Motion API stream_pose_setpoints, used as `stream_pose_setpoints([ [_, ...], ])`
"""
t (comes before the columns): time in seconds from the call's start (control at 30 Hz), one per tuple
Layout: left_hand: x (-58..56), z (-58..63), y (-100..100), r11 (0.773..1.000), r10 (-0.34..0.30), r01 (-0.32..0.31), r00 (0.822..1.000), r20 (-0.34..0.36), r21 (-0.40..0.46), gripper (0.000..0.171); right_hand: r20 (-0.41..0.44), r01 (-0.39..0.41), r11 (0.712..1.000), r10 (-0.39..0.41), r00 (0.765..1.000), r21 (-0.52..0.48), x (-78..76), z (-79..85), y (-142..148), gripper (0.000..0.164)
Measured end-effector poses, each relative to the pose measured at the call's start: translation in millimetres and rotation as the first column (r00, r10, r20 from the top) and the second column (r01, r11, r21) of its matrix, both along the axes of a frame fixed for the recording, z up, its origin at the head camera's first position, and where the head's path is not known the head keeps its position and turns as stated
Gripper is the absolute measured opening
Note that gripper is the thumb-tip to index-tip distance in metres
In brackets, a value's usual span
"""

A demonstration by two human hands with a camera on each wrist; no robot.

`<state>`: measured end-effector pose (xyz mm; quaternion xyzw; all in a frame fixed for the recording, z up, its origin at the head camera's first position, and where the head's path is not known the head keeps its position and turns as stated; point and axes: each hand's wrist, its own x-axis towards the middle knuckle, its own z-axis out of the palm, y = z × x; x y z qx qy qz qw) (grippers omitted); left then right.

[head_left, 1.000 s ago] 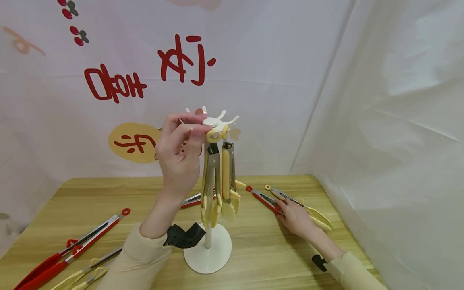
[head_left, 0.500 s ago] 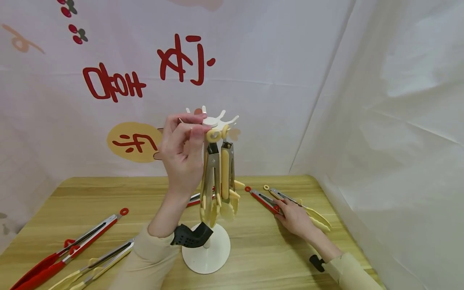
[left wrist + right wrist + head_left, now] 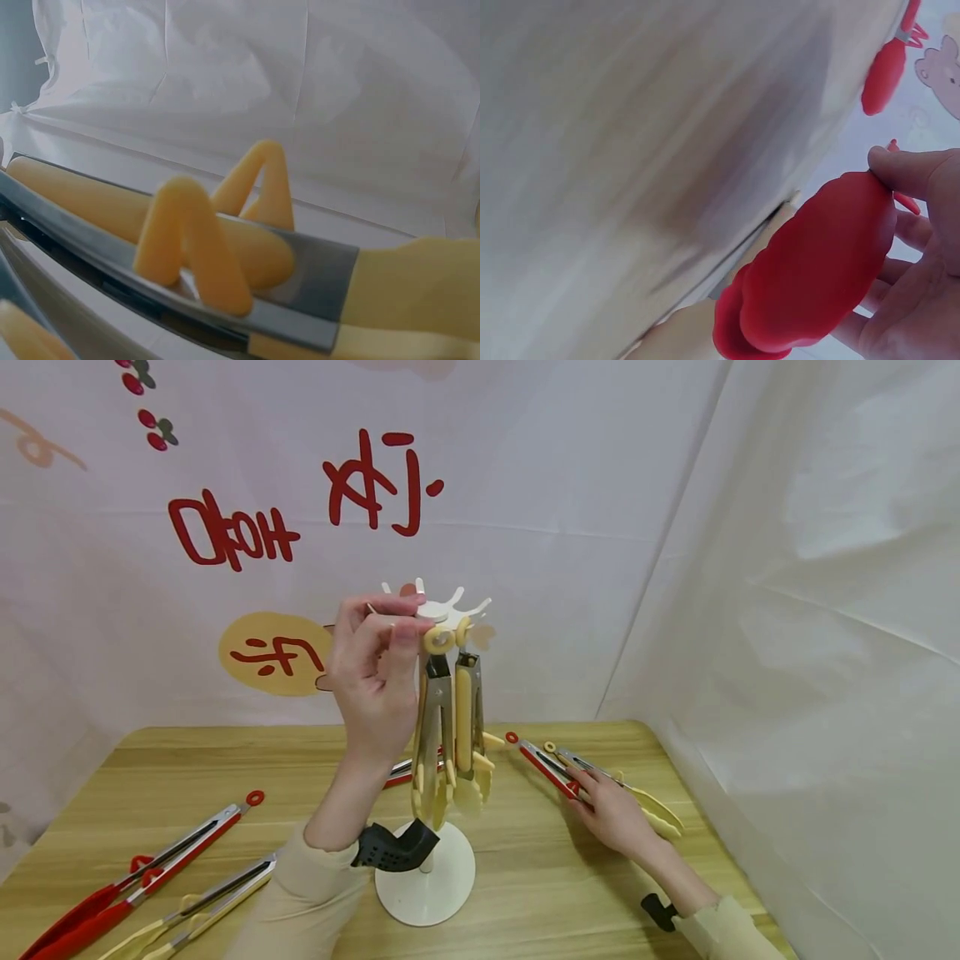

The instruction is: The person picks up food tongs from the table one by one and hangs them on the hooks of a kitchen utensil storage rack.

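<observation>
My left hand [image 3: 375, 677] is raised to the top of a white rack with hooks [image 3: 431, 611], its fingers and thumb pinching the hub. Two yellow tongs [image 3: 442, 718] hang there by their rings; one with yellow finger tabs [image 3: 195, 247] fills the left wrist view. At the right of the table, my right hand [image 3: 617, 817] holds red tongs [image 3: 547, 768]. In the right wrist view my thumb lies at the edge of their red scalloped head [image 3: 817, 262], with fingers behind it. Yellow tongs [image 3: 660, 812] lie just beyond that hand.
The rack's round white base [image 3: 425, 893] stands on the wooden table [image 3: 540, 893]. Large red tongs [image 3: 161, 868] and yellow tongs [image 3: 217, 902] lie at left. More red tongs [image 3: 401, 774] lie behind the rack, partly hidden. White cloth [image 3: 787, 610] hangs behind and at right.
The red tongs' ring end has shifted slightly up and away from the table's front, with my right hand on them. My left hand stays at the rack's hub.
</observation>
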<state>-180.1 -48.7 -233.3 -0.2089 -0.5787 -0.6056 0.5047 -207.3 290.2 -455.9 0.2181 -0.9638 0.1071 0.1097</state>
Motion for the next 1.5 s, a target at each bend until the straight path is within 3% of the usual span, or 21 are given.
stream_pose_setpoints([
  [0.33, 1.6, 0.8, 1, 1.0, -0.006, 0.006, 1.0, -0.003, 0.002, 0.069, -0.025, 0.025, 0.997, -0.027, 0.999, -0.077, 13.2, 15.8, -12, 0.06],
  [0.63, 1.2, -0.3, 1, 1.0, 0.004, -0.004, 1.0, -0.001, 0.002, 0.07, -0.103, -0.032, 0.979, 0.011, 0.995, -0.204, 22.5, 28.9, -25, 0.06],
  [0.83, 0.8, -0.8, 0, 1.0, 0.022, -0.022, 1.0, -0.001, -0.009, 0.07, -0.168, -0.098, 0.957, 0.053, 0.984, -0.274, 27.7, 36.6, -31, 0.061],
  [1.07, 2.0, 0.2, 1, 1.0, 0.003, -0.003, 1.0, -0.005, -0.001, 0.071, -0.157, -0.115, 0.93, 0.062, 0.986, -0.35, 33.7, 44.6, -36, 0.061],
  [1.5, 2.2, -0.1, 1, 1.0, -0.01, 0.01, 1.0, -0.007, -0.001, 0.07, -0.185, -0.17, 0.848, 0.086, 0.979, -0.503, 39.5, 57.7, -47, 0.062],
])
